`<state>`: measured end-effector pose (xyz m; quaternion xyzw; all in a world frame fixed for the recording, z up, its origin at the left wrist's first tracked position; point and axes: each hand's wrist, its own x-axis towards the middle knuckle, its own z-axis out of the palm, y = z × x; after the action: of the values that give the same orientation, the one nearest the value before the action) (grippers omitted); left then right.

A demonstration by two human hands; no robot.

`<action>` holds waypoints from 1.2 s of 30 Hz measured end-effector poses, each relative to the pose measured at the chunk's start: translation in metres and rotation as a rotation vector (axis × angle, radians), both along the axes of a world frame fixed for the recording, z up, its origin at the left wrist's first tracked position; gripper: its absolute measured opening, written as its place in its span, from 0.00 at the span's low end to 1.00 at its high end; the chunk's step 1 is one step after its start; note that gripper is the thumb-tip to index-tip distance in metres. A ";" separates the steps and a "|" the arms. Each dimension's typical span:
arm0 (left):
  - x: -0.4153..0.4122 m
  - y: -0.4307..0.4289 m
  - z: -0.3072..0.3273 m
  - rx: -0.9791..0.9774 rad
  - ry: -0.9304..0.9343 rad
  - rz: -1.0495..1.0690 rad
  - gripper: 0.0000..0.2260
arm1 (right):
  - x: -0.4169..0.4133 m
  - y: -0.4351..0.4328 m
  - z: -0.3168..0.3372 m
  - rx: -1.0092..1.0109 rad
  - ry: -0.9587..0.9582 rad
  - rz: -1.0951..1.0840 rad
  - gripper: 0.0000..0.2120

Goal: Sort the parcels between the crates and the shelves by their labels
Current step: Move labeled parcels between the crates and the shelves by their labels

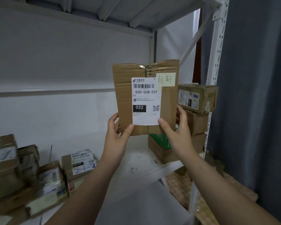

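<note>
I hold a flat brown cardboard parcel (167, 101) upright in front of me, above the white shelf board (136, 159). Its white label (146, 101) reads 032-038-E01 with a black box marked 032, and a yellow note with handwriting sits at its top right. My left hand (117, 135) grips the parcel's lower left corner, thumb on the front. My right hand (177, 132) grips the lower right corner, thumb on the label's edge and fingers behind.
A stack of cardboard boxes (196, 111) stands at the shelf's right end, behind the held parcel. Several labelled parcels (78, 164) lie along the shelf's left side. A white perforated upright (214, 88) frames the right edge; a grey curtain hangs beyond it.
</note>
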<state>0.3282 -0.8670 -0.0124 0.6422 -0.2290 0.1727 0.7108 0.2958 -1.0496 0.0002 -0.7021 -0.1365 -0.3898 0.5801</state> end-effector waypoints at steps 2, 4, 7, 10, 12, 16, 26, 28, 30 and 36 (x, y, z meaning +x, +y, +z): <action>-0.009 0.012 -0.006 -0.006 0.006 -0.007 0.22 | -0.010 0.014 -0.005 0.015 0.021 -0.012 0.26; -0.017 0.023 -0.010 -0.004 0.011 -0.016 0.22 | -0.019 0.027 -0.009 0.032 0.039 -0.035 0.25; -0.029 0.037 -0.013 0.004 0.009 -0.035 0.22 | -0.033 0.043 -0.018 0.075 0.070 -0.053 0.27; -0.043 0.045 -0.018 0.020 -0.014 -0.049 0.21 | -0.052 0.056 -0.027 0.109 0.078 -0.091 0.26; -0.052 0.049 -0.021 0.032 -0.041 -0.059 0.20 | -0.064 0.062 -0.034 0.139 0.099 -0.103 0.26; -0.068 0.049 -0.029 0.025 -0.046 -0.113 0.20 | -0.091 0.067 -0.047 0.197 0.115 -0.136 0.30; -0.130 0.004 -0.077 0.163 0.092 -0.159 0.28 | -0.191 0.044 -0.090 0.265 0.205 -0.231 0.28; -0.150 -0.015 -0.092 0.203 0.108 -0.183 0.29 | -0.219 0.029 -0.107 0.304 0.252 -0.276 0.30; -0.172 -0.039 -0.108 0.228 0.120 -0.234 0.29 | -0.252 0.011 -0.125 0.366 0.305 -0.323 0.32; -0.258 -0.119 -0.153 0.377 0.165 -0.403 0.27 | -0.359 -0.049 -0.173 0.495 0.447 -0.497 0.30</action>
<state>0.0704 -0.9861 -0.1656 0.7166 -0.3215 -0.0705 0.6150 -0.0632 -1.0985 -0.1726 -0.6205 0.2642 -0.3769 0.6349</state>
